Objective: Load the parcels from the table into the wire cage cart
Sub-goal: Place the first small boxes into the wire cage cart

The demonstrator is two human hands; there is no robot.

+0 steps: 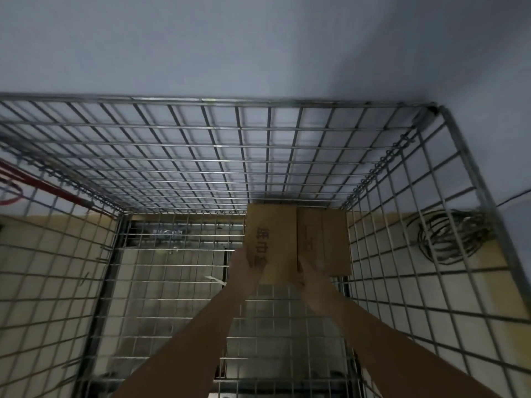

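— Grip?
— Both clamped on one cardboard box (271,242): left hand (247,264) curled round its near left edge, right hand (309,275) pinching its near right corner.

— Box position?
— Deep inside the wire cage cart (201,156), down near the mesh floor, at the far right corner. Printed characters on the top face, too blurred to read.

— Anything touching it?
— A second box (330,242) just beside, on the right, against the cart's right wall. Contact between the two hard to tell.

— Around the cart?
— Plain grey wall (258,47) behind. Coil of dark cable (448,237) on the floor outside the right mesh. Red cord (43,185) outside, far left.
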